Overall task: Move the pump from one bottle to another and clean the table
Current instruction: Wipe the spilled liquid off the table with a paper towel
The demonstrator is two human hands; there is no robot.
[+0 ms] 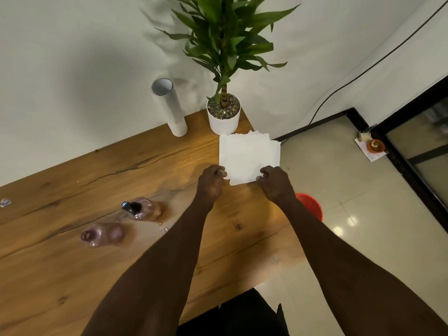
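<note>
A white paper towel (248, 157) lies folded near the right end of the wooden table (72, 275). My left hand (211, 181) pinches its near left corner and my right hand (274, 183) pinches its near right corner. Left of my arms stand two clear pinkish bottles. The farther bottle (145, 209) carries a black pump (129, 206) on its neck. The nearer bottle (101, 235) has an open neck with no pump. Small crumbs (163, 226) lie on the wood between the bottles and my left arm.
A white potted plant (223, 117) and an upright white tube (169, 107) stand at the back edge by the wall. A red bucket (311, 206) sits on the floor past the table's right edge. A small wrapper scrap (4, 202) lies far left.
</note>
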